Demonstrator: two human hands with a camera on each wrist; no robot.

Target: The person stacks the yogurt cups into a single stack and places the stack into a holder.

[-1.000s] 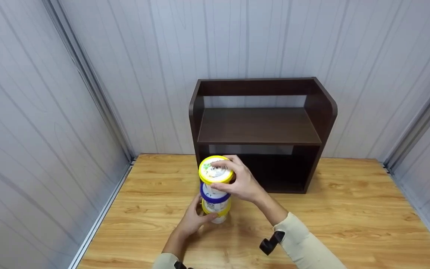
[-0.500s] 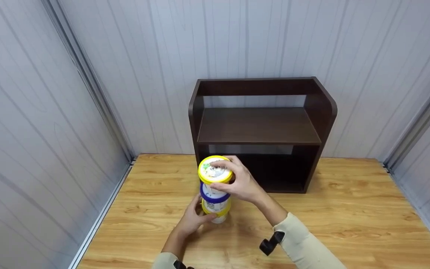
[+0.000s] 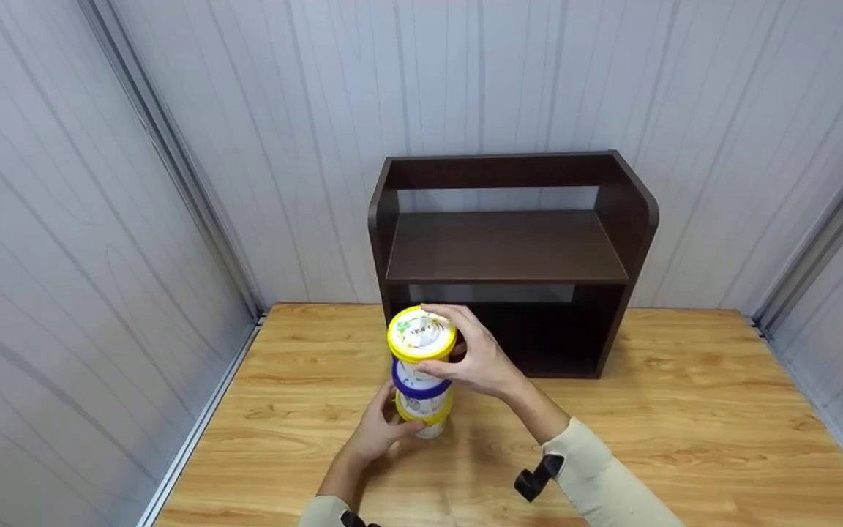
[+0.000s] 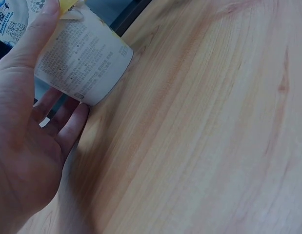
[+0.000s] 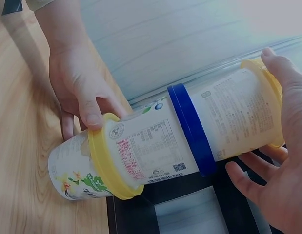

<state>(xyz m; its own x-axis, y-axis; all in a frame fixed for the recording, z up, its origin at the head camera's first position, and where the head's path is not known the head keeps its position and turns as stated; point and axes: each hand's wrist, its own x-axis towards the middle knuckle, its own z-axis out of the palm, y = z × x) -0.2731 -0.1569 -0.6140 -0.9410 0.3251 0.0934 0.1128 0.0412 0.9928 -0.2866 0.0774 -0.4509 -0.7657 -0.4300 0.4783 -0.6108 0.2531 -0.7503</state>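
Observation:
Three white paper tubs with printed labels stand upright in a column on the wooden table. The top tub (image 3: 421, 335) has a yellow lid, the middle tub (image 5: 148, 151) a dark blue one, and the bottom tub (image 5: 70, 168) another yellow one. My left hand (image 3: 377, 430) holds the bottom tub, thumb against its lid and fingers behind its side. Around the top tub curls my right hand (image 3: 481, 359), its thumb under the lid and its index finger along the far rim. Its other fingers are mostly hidden behind the tub in the head view.
Right behind the tubs stands a dark brown two-tier shelf (image 3: 509, 245) with raised sides, its left side close to the column. Pale panelled walls (image 3: 319, 146) rise behind and at both sides of the wooden table (image 3: 699, 424).
My right index finger has slid off the top lid's face to its far rim, uncovering the lid print. The stack and my left hand stay where they were.

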